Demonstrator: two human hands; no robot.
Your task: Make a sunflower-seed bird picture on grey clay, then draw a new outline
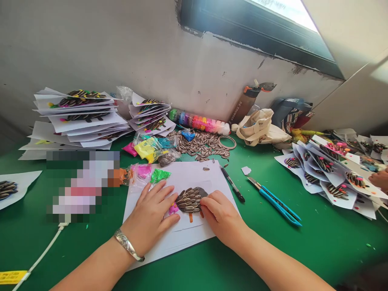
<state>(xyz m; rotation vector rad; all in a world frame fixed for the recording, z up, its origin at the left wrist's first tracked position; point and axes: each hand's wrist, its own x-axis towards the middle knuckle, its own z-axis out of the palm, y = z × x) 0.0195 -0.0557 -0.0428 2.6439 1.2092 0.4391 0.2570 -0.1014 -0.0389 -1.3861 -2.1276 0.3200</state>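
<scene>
Hands (184, 216) flanking sideways-lying seed figure (190, 199)

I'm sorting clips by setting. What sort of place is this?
Probably a craft worktable set against a wall. Both hands, left hand and right hand, rest on a sunflower-seed picture, with loose seeds, coloured clay tubs and stacks of finished sheets around.

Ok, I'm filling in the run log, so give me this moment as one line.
left hand: flat on white sheet | right hand: fingertips at seed figure | pen, blue cutter: right, untouched
</scene>
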